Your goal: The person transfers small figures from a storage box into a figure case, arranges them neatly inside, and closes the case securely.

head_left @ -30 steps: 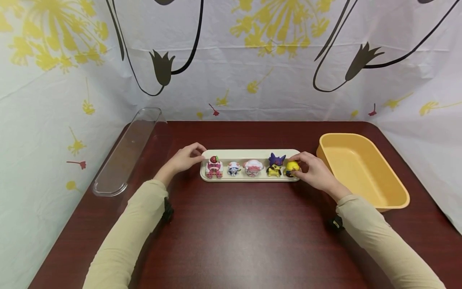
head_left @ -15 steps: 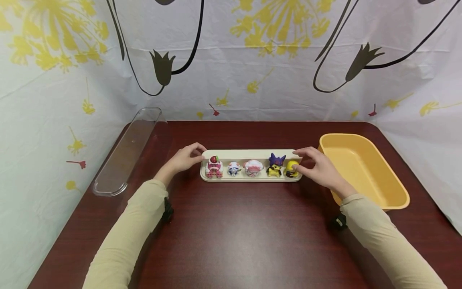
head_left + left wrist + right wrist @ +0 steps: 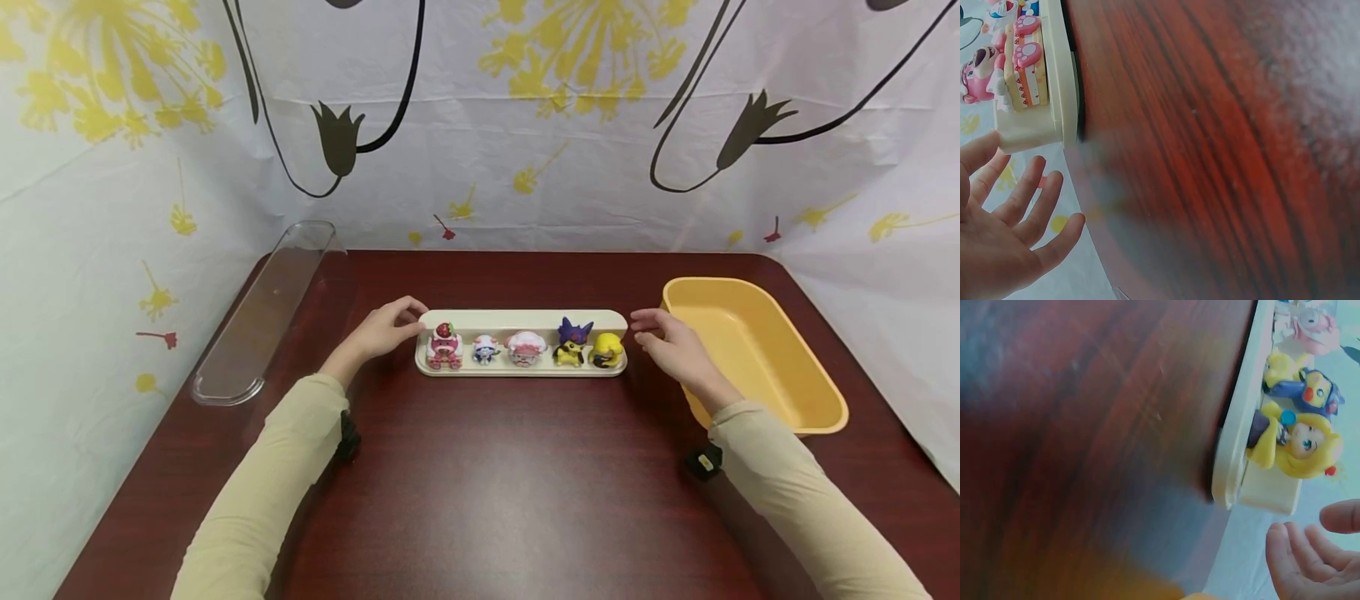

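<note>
A cream display base (image 3: 517, 320) lies across the middle of the table with several small figurines in a row. From the left stand a pink bear (image 3: 445, 347) with a strawberry on top, a small white-and-blue figurine (image 3: 486, 350), a pink-and-white figurine (image 3: 527, 348), a yellow one with a purple hood (image 3: 572, 342), and a yellow-haired girl figurine (image 3: 1310, 447). My left hand (image 3: 388, 327) has its fingertips right at the base's left end, fingers loosely spread in the left wrist view. My right hand (image 3: 672, 346) hovers just off the right end, fingers relaxed and holding nothing.
A yellow tub (image 3: 757, 358) stands on the right, partly behind my right hand and wrist. Along the table's left edge lies a long clear plastic cover (image 3: 262, 317). A patterned cloth (image 3: 465, 167) hangs behind the dark red wooden table (image 3: 495, 483).
My right hand has let go of the yellow-haired figurine and drawn back to the right, off the base. The figurine stays standing at the right end. My left hand has not moved.
</note>
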Available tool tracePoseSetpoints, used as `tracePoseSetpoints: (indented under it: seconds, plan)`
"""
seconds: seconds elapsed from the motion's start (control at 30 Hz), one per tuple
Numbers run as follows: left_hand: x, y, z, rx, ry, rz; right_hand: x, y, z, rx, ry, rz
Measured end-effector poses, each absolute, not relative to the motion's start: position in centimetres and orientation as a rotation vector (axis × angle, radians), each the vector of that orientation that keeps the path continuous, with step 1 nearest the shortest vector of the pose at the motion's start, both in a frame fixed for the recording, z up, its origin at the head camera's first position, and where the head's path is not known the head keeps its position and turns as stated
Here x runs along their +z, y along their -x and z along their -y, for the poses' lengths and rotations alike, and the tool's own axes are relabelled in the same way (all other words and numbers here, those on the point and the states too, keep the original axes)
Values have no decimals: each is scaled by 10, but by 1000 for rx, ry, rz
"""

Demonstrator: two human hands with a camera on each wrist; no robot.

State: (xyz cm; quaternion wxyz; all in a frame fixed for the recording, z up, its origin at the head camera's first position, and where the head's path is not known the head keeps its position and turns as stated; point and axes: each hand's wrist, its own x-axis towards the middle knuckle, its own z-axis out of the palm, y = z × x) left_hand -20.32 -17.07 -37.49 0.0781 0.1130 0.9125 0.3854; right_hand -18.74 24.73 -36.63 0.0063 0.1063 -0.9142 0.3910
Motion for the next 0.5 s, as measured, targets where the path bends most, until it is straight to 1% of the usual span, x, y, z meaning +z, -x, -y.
tracePoseSetpoints:
  seconds: [0.3,0.5]
  plan:
    - [-378,202,170,1147,-334,-2757,-375,185,-251,1049,-356,3005]
    - [-371,195,170,1172,-339,-2800,-384,185,-259,948,-467,3079]
